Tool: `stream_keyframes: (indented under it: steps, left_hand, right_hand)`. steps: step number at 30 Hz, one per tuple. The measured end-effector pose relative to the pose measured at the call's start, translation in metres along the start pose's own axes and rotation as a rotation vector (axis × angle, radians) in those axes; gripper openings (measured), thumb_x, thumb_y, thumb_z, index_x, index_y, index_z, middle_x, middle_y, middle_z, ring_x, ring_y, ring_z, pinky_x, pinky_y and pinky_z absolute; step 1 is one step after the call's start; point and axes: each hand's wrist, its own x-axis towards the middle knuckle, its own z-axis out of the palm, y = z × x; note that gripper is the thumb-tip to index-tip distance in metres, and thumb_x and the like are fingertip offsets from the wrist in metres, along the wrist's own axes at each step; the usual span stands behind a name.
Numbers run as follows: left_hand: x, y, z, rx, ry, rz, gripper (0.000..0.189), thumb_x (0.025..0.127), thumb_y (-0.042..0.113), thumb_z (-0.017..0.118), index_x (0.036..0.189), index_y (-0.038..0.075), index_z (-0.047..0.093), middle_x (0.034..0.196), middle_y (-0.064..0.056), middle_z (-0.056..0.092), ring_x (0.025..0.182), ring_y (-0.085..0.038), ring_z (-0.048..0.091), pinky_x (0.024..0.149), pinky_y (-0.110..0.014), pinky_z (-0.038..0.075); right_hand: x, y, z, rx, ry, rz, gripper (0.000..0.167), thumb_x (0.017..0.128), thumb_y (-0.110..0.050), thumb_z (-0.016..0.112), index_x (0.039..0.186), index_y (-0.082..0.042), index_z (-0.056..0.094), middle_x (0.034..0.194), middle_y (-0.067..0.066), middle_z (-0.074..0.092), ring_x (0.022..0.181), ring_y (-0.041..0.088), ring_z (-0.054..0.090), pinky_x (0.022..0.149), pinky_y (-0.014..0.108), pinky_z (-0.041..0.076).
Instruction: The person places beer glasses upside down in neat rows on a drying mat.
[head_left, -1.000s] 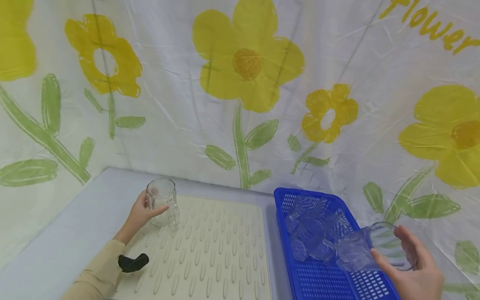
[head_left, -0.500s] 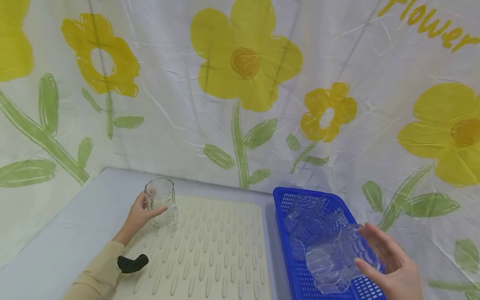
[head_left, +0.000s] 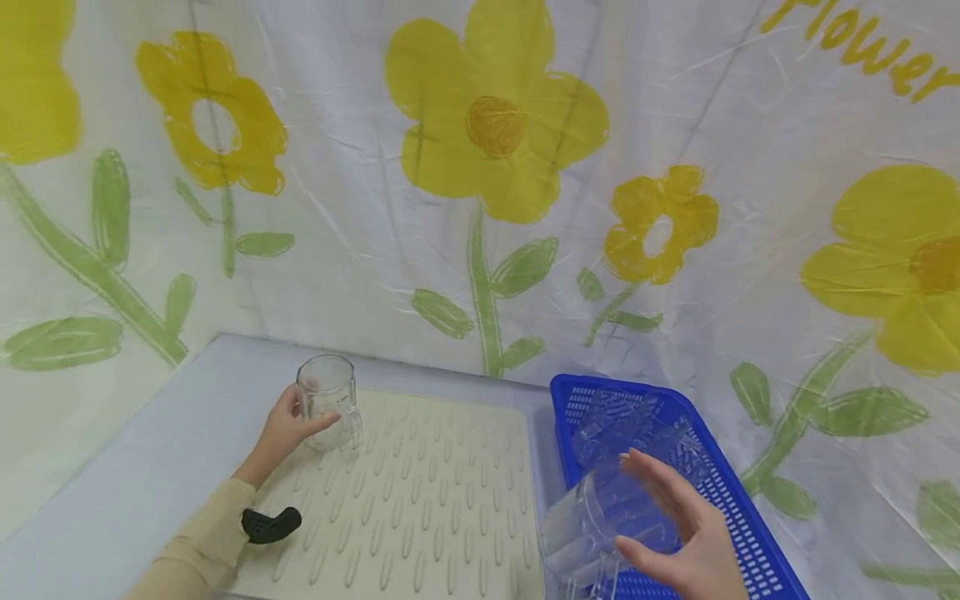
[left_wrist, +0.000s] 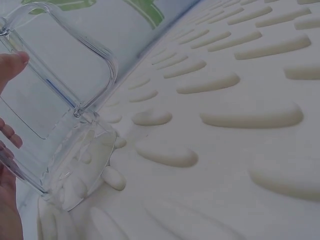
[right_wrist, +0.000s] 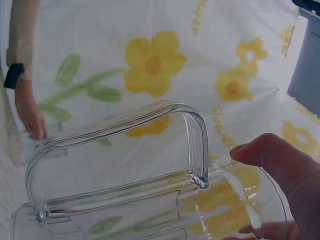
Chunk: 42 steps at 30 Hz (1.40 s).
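My left hand point(head_left: 288, 429) grips the side of a clear glass mug point(head_left: 328, 392), which stands upright at the far left corner of the cream drying mat point(head_left: 427, 500). In the left wrist view that mug's base point(left_wrist: 82, 155) sits on the mat's raised ridges, its handle turned away from my thumb. A second clear mug point(head_left: 588, 517) is in my right hand point(head_left: 693, 533), held near its rim between thumb and fingers. It lies tilted, base toward the left, across the blue basket's left edge and the mat's right edge. Its handle point(right_wrist: 120, 127) shows large in the right wrist view.
The blue plastic basket point(head_left: 738, 483) stands right of the mat, with several more clear mugs point(head_left: 611, 417) jumbled in its far end. Behind the white table point(head_left: 150, 425) hangs a curtain point(head_left: 345, 250) with yellow flowers. A black band point(head_left: 270, 526) is on the left wrist.
My right hand has carried its mug leftward, from the basket's right side across to its left edge, with the base turning downward. My left hand and its mug have stayed in place.
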Motion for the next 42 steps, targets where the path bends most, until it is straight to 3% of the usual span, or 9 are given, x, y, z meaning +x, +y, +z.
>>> stream_keyframes:
  steps: [7, 12, 20, 28, 30, 32, 37, 39, 42]
  left_hand:
    - [0.003, -0.015, 0.000, 0.063, -0.007, -0.026, 0.044, 0.076, 0.012, 0.071, 0.086, 0.002, 0.029, 0.105, -0.019, 0.036, 0.119, -0.041, 0.028, 0.100, -0.051, 0.021]
    - [0.003, -0.019, -0.001, 0.060, -0.011, -0.017, 0.044, 0.077, 0.016, 0.070, 0.087, 0.003, 0.029, 0.112, -0.020, 0.036, 0.122, -0.042, 0.024, 0.100, -0.052, 0.020]
    - [0.003, -0.021, -0.004, 0.077, -0.046, -0.067, 0.053, 0.079, 0.020, 0.069, 0.110, -0.005, 0.035, 0.124, -0.027, 0.034, 0.123, -0.043, 0.023, 0.101, -0.051, 0.019]
    - [-0.001, -0.022, -0.003, 0.121, -0.016, -0.065, 0.048, 0.078, 0.023, 0.070, 0.102, -0.003, 0.038, 0.122, -0.028, 0.039, 0.120, -0.046, 0.028, 0.097, -0.054, 0.024]
    - [-0.003, -0.023, -0.001, 0.131, -0.003, -0.063, 0.050, 0.079, 0.024, 0.070, 0.106, -0.004, 0.039, 0.123, -0.029, 0.039, 0.119, -0.048, 0.028, 0.096, -0.055, 0.026]
    - [-0.008, -0.013, 0.002, 0.124, 0.001, -0.064, 0.057, 0.079, 0.020, 0.069, 0.119, -0.007, 0.038, 0.125, -0.032, 0.038, 0.118, -0.049, 0.028, 0.095, -0.056, 0.026]
    - [-0.009, -0.017, 0.002, 0.144, 0.002, -0.030, 0.061, 0.078, 0.018, 0.069, 0.122, -0.008, 0.036, 0.123, -0.030, 0.039, 0.116, -0.048, 0.032, 0.095, -0.054, 0.028]
    - [-0.006, -0.028, 0.000, 0.169, 0.001, -0.016, 0.063, 0.078, 0.023, 0.070, 0.122, -0.007, 0.037, 0.124, -0.028, 0.039, 0.115, -0.046, 0.034, 0.094, -0.053, 0.031]
    - [-0.007, -0.027, -0.001, 0.198, -0.017, -0.030, 0.071, 0.078, 0.024, 0.070, 0.127, -0.010, 0.032, 0.128, -0.032, 0.034, 0.114, -0.048, 0.034, 0.093, -0.053, 0.032]
  right_hand:
    - [0.004, 0.005, 0.025, -0.106, 0.000, -0.015, 0.070, 0.060, 0.006, 0.078, 0.123, -0.005, 0.051, 0.114, 0.010, 0.057, 0.106, 0.011, 0.052, 0.085, 0.016, 0.040]
    - [0.007, 0.012, 0.040, -0.178, -0.028, -0.048, 0.071, 0.059, -0.008, 0.083, 0.123, -0.013, 0.052, 0.115, 0.003, 0.057, 0.104, 0.016, 0.052, 0.086, 0.020, 0.042]
    - [0.009, 0.029, 0.062, -0.057, -0.103, -0.044, 0.066, 0.065, -0.013, 0.080, 0.124, -0.012, 0.051, 0.116, 0.003, 0.057, 0.104, 0.021, 0.054, 0.083, 0.038, 0.046]
    - [0.015, 0.028, 0.071, -0.036, -0.112, -0.105, 0.066, 0.065, -0.013, 0.080, 0.124, -0.013, 0.051, 0.117, 0.005, 0.056, 0.103, 0.023, 0.053, 0.084, 0.039, 0.045]
    - [0.016, 0.027, 0.072, -0.042, -0.115, -0.110, 0.066, 0.065, -0.013, 0.080, 0.124, -0.014, 0.051, 0.117, 0.003, 0.056, 0.103, 0.023, 0.054, 0.084, 0.039, 0.045]
    - [0.017, 0.026, 0.073, -0.041, -0.121, -0.109, 0.066, 0.065, -0.013, 0.080, 0.124, -0.013, 0.051, 0.117, 0.002, 0.056, 0.103, 0.022, 0.054, 0.085, 0.038, 0.045]
    - [0.020, 0.026, 0.077, -0.020, -0.144, -0.113, 0.065, 0.065, -0.014, 0.080, 0.124, -0.010, 0.051, 0.116, 0.004, 0.057, 0.104, 0.022, 0.054, 0.087, 0.034, 0.043]
    - [0.022, 0.025, 0.079, -0.009, -0.152, -0.112, 0.065, 0.066, -0.014, 0.080, 0.124, -0.010, 0.051, 0.115, 0.005, 0.057, 0.104, 0.022, 0.054, 0.088, 0.034, 0.043]
    - [0.024, 0.023, 0.081, -0.007, -0.158, -0.108, 0.064, 0.066, -0.014, 0.079, 0.123, -0.010, 0.051, 0.115, 0.004, 0.057, 0.104, 0.022, 0.054, 0.088, 0.035, 0.043]
